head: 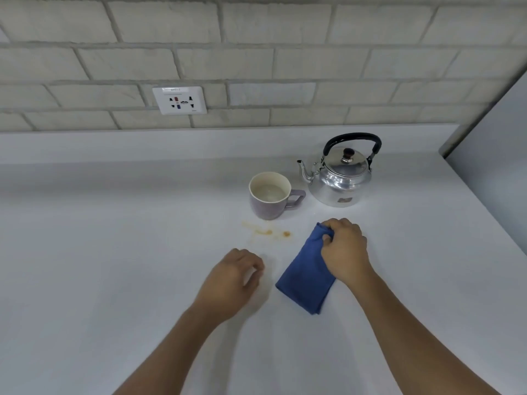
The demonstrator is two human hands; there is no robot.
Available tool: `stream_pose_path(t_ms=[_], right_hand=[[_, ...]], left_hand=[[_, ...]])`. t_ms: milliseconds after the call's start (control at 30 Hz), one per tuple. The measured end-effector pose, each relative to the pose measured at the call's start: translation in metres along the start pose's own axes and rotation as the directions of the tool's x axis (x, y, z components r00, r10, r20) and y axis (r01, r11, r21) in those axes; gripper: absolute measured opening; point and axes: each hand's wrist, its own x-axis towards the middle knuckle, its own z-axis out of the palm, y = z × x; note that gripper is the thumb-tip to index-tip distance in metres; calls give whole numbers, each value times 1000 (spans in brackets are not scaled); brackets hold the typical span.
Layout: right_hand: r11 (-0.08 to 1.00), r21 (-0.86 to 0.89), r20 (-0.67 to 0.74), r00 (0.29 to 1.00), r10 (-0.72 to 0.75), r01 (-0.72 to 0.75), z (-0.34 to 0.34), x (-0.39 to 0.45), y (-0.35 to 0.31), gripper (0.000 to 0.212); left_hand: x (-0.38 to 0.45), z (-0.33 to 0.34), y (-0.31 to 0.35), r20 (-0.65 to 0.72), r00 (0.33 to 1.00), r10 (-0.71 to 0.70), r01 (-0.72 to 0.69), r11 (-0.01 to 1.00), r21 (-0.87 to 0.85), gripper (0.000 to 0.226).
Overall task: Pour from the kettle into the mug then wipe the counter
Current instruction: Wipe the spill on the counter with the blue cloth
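Note:
A shiny metal kettle (340,176) with a black handle stands upright on the white counter (114,238), spout pointing left. Just left of it is a lilac mug (269,199) with clear liquid inside, its handle toward the kettle. In front of the mug lies a brown spill stain (268,232). A folded blue cloth (309,276) lies on the counter to the right of the stain. My right hand (345,248) grips the cloth's far end. My left hand (235,276) hovers loosely curled near the counter, left of the cloth, holding nothing.
A brick wall runs along the back with a white power socket (179,100). A grey panel (496,178) bounds the counter on the right.

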Motion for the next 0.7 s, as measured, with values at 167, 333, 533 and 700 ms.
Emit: stream_pose_path(t_ms=[167, 333, 533, 700], right_hand=[[996, -56, -181, 982, 59, -70, 16, -19, -11, 55], [976, -119, -58, 983, 176, -182, 50, -49, -20, 77], [979, -181, -43, 995, 84, -91, 67, -42, -30, 69], [962, -253, 19, 995, -102, 104, 73, -38, -26, 72]], left_hand=[[-7, -13, -44, -142, 990, -9, 32, 986, 164, 31], [-12, -6, -57, -160, 971, -175, 199, 969, 149, 56], [-10, 0, -58, -139, 972, -187, 216, 949, 231, 66], [-10, 2, -61, -113, 976, -189, 213, 939, 271, 66]])
